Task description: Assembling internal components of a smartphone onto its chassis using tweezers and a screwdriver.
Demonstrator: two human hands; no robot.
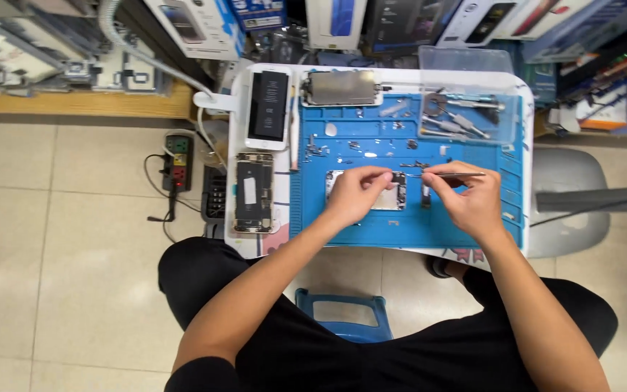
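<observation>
Bright blue work mat [371, 225] on a white counter [237, 94]. Silver tweezers [450, 175]. White-framed phone [268, 106] with a black inside; gold-edged phone [254, 192]. Black shorts [205, 279], blue stool [346, 313], beige tiled floor [59, 261], green-and-red power strip [178, 161].

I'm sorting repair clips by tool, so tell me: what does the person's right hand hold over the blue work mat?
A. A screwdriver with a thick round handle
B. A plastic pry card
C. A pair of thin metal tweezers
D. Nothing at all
C: the right hand pinches thin metal tweezers whose tips point left, toward the opened phone that the left hand steadies on the blue work mat.
</observation>
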